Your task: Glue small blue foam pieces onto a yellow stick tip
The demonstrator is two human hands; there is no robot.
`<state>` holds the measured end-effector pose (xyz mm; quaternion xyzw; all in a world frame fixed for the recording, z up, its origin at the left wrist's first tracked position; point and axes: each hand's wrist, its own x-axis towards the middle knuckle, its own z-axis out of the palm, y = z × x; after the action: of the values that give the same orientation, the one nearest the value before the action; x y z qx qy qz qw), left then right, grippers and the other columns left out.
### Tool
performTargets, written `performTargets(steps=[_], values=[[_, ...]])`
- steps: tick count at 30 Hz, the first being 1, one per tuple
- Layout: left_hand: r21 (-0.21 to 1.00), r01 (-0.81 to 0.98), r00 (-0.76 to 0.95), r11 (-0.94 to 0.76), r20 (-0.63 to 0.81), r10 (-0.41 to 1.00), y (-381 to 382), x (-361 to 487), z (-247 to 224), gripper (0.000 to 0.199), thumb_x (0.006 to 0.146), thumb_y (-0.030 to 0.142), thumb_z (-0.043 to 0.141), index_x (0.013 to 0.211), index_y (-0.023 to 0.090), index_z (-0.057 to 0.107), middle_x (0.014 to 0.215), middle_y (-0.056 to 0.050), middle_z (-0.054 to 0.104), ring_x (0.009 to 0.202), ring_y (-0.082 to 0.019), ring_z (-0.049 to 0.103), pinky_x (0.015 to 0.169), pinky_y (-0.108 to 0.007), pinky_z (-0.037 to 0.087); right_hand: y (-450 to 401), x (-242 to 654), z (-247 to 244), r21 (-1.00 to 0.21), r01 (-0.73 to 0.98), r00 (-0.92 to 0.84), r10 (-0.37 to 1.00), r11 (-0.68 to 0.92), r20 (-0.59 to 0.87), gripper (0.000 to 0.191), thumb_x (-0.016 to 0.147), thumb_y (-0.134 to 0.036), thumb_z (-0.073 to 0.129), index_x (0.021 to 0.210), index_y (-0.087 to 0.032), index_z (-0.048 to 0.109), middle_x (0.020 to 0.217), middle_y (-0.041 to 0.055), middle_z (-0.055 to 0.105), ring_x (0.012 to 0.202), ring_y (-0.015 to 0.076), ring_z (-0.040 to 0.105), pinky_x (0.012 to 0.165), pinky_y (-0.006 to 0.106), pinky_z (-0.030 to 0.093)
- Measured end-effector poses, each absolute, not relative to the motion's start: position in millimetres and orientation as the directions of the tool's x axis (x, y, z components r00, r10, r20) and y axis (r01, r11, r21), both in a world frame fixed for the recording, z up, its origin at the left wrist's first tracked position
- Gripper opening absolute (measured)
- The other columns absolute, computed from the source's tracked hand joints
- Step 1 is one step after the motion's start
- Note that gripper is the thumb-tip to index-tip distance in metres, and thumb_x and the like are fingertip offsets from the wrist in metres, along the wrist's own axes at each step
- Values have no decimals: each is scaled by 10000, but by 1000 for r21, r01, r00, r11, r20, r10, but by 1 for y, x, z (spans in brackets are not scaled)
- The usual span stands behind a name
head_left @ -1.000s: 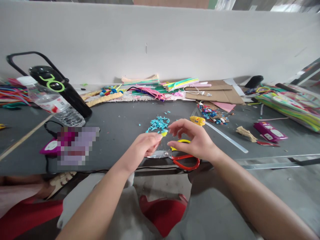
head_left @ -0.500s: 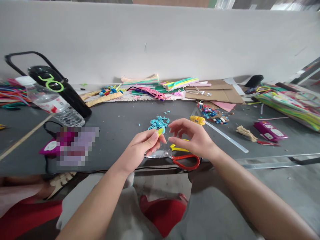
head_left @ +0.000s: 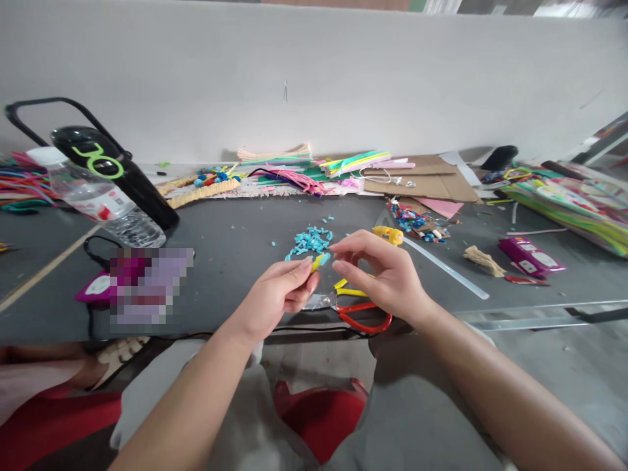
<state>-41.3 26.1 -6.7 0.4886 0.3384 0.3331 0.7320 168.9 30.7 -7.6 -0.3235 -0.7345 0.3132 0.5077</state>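
Note:
My left hand (head_left: 277,294) pinches a small yellow piece (head_left: 318,263) between thumb and fingers. A light-blue bit (head_left: 325,259) shows at its far end; I cannot tell whether it is attached. My right hand (head_left: 380,271) hovers just to the right, thumb and fingers curved and apart, with nothing visible between them. Beyond the hands lies a loose pile of small blue cut pieces (head_left: 311,240). Beneath them rest scissors with red and yellow handles (head_left: 366,318), their blades partly hidden by my left hand. A yellow glue gun (head_left: 387,234) lies behind my right hand.
At left lean a clear water bottle (head_left: 105,203) and a black flask (head_left: 142,190), near a purple box (head_left: 95,288). Bundles of coloured stems (head_left: 353,163) and cardboard (head_left: 417,180) line the wall. A clear glue stick (head_left: 446,268) and another purple box (head_left: 530,256) lie right.
The yellow piece in my left hand has turned, and its blue end now points right, toward my right hand. My left hand has shifted slightly left; my right hand stays close by.

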Motion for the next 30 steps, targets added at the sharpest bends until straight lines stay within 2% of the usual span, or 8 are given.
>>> performTargets(steps=[6, 14, 24, 30], values=[[924, -122, 553, 362, -239, 798, 28, -40, -6, 422, 967, 462, 530, 676, 156, 521, 570, 68, 183, 497, -66, 137, 451, -220, 106, 32, 168, -7, -783, 221, -260, 809, 581, 527, 133, 919, -277, 698, 1027, -210, 736, 941, 46, 689, 829, 153, 627, 711, 299, 521], [919, -94, 537, 383, -277, 797, 28, -38, -7, 398, 986, 436, 503, 696, 163, 510, 565, 78, 157, 498, -67, 114, 445, -217, 96, 26, 160, -8, -747, 334, -152, 815, 574, 559, 92, 845, -259, 771, 897, -190, 740, 880, 27, 669, 738, 125, 570, 650, 281, 479], [921, -64, 522, 383, -296, 800, 28, -36, -4, 385, 977, 418, 512, 690, 161, 505, 564, 79, 176, 494, -61, 113, 442, -209, 91, 23, 158, -9, -746, 388, -148, 836, 541, 529, 79, 845, -204, 727, 922, -200, 743, 922, 37, 676, 785, 143, 602, 658, 285, 490], [920, -57, 517, 387, -304, 800, 28, -37, -4, 380, 969, 419, 520, 691, 160, 513, 557, 82, 176, 492, -61, 111, 444, -206, 94, 23, 159, -7, -735, 397, -162, 830, 550, 533, 75, 853, -221, 721, 923, -200, 738, 920, 39, 677, 721, 129, 574, 653, 292, 496]])
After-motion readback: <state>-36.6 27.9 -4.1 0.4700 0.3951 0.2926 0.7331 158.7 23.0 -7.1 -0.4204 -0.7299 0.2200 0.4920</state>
